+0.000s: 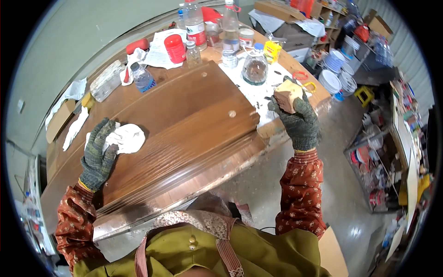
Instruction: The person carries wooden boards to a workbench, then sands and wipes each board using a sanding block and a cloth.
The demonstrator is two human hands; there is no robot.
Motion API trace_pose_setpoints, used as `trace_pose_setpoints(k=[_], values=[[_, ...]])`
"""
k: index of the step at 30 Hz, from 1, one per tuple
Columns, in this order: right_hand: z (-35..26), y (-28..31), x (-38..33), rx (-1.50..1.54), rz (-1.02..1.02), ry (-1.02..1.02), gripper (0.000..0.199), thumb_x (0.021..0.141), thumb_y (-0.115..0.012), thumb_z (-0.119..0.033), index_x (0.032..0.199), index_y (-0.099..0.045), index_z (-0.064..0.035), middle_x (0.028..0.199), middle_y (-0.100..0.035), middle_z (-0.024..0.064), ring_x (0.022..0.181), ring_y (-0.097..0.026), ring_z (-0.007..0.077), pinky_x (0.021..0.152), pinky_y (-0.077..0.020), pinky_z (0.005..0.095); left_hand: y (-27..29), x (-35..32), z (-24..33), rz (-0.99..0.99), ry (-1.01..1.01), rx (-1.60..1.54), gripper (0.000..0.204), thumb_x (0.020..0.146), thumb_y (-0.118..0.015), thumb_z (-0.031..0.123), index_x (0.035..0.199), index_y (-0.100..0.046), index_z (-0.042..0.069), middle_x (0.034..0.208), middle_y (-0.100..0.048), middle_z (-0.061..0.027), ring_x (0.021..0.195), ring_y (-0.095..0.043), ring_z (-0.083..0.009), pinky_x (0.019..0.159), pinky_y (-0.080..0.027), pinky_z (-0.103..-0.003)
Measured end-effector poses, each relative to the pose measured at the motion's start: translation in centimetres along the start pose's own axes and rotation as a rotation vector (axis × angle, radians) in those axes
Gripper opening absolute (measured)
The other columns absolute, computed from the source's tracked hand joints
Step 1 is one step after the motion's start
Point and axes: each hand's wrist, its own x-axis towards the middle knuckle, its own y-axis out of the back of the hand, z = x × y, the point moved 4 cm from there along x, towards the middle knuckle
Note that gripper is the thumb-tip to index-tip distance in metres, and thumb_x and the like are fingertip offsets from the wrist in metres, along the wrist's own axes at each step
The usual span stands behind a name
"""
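My left hand (98, 154), in a knit work glove, lies flat on the brown wooden panel (184, 129) that rests on the table (295, 69), and its fingers press down on a crumpled white cloth (127, 138) near the panel's left end; the grip there is loose, fingers spread over the cloth rather than curled round it. My right hand (299, 121), gloved the same way, is raised off the right edge of the panel, and its grip is closed round a small block (288, 94), pale on top and reddish-brown on the side facing me. That block sits above the white sheet (258, 90) spread at the far right of the table, not touching it as far as I can tell. On that sheet stands a round glass jar (254, 69) with brown contents, and just right of the block lie scissors with red and yellow handles (302, 79). At the far edge of the table stand two tall clear plastic bottles (194, 23), a red canister (175, 48) and a small yellow box (272, 50). A smaller bottle with a blue label (142, 77) lies tilted at the far left of the panel. Beyond the table on the right are stacked white buckets (333, 69) and a cluttered shelf (383, 161) on the grey floor (341, 184).
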Motion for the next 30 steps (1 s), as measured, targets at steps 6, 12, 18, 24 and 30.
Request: trace_pose_setpoints(k=[6,12,18,24,30], values=[[-0.1,-6.1,-4.9,-0.416,0.366,0.291,0.057,0.081,-0.067,-0.005,0.129,-0.038,0.0053,0.123,-0.051,0.0167,0.112,-0.052,0.0222,0.098,-0.0408,0.0326,1.8,-3.2,-4.0,-0.029,-0.118,0.014,0.040,0.089,-0.051,0.014,0.125,-0.048,-0.001,0.122,-0.055,-0.0189,0.119,-0.046,-0.0377,0.102,-0.032,-0.046],[3.8,-11.3,-10.4,-0.859,0.610,0.519,0.061,0.078,-0.072,-0.009,0.128,-0.039,0.0046,0.115,-0.054,0.0174,0.105,-0.055,0.0243,0.091,-0.0451,0.0341,2.7,-5.7,-4.9,0.000,-0.124,-0.118,0.041,0.088,-0.055,0.015,0.125,-0.048,-0.001,0.123,-0.053,-0.0196,0.118,-0.047,-0.0374,0.101,-0.034,-0.044],[9.8,-26.7,-17.5,-1.319,-0.090,0.577,0.056,0.084,-0.060,-0.033,0.127,-0.045,-0.0008,0.108,-0.057,0.0189,0.097,-0.057,0.0327,0.091,-0.0430,0.0472,2.0,-6.5,-5.8,0.016,-0.201,-0.128,0.041,0.088,-0.056,0.012,0.125,-0.048,-0.001,0.124,-0.053,-0.0193,0.118,-0.047,-0.0357,0.100,-0.035,-0.043],[6.0,-20.0,-13.3,-1.591,0.256,0.582,0.044,0.078,-0.070,-0.021,0.115,-0.054,-0.0032,0.112,-0.057,0.0151,0.098,-0.057,0.0243,0.084,-0.0462,0.0380,2.3,-6.6,-5.7,0.052,-0.256,-0.133,0.041,0.087,-0.057,0.009,0.125,-0.048,0.000,0.124,-0.053,-0.0188,0.117,-0.049,-0.0353,0.099,-0.037,-0.042],[-0.7,-3.9,-8.7,-0.975,0.737,0.362,0.060,0.076,-0.075,-0.017,0.127,-0.047,0.0006,0.112,-0.060,0.0134,0.097,-0.059,0.0180,0.082,-0.0488,0.0271,2.4,-6.2,-4.4,0.056,-0.287,-0.133,0.040,0.086,-0.058,0.008,0.124,-0.049,0.000,0.122,-0.054,-0.0185,0.116,-0.050,-0.0347,0.099,-0.038,-0.042]])
